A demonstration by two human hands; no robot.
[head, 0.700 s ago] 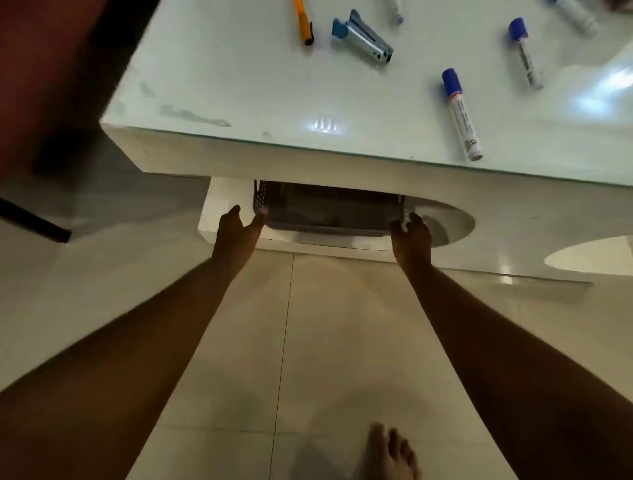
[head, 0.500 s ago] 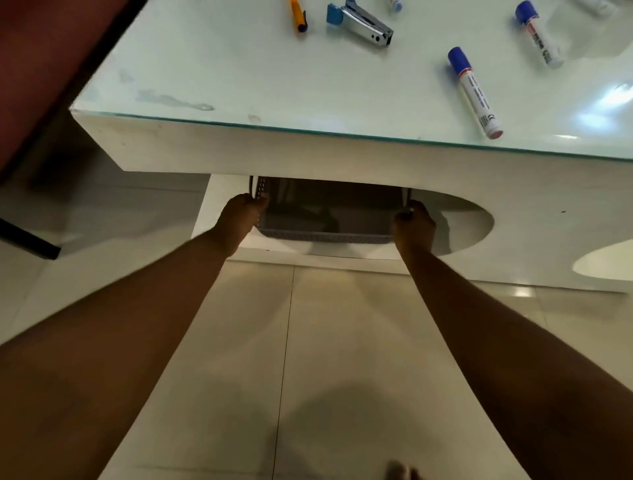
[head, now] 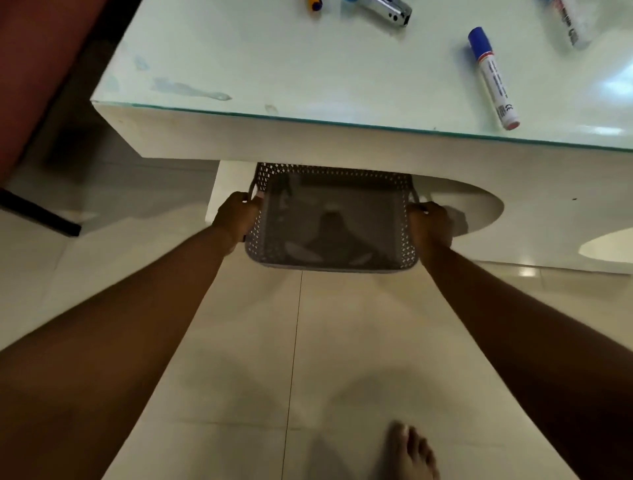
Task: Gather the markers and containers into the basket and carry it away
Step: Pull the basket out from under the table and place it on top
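Observation:
A grey perforated basket [head: 331, 260] sticks halfway out from under the white table, its back part hidden beneath the tabletop. My left hand [head: 237, 216] grips its left handle and my right hand [head: 430, 222] grips its right handle. Nothing shows inside the basket. On the glass tabletop lies a white marker with a blue cap [head: 493, 77], with a second marker [head: 570, 24] at the top right edge. An orange pen tip [head: 314, 4] shows at the top edge.
A metal stapler [head: 387, 10] lies on the glass tabletop [head: 274, 61] near the top edge. The table's white lower shelf [head: 479, 212] has rounded cut-outs. My bare foot [head: 409, 452] stands on the tiled floor. A dark bar [head: 37, 216] crosses the floor at left.
Both hands closed on the basket's handles and pulled it toward me, out from under the table. The view shifted closer to the table edge.

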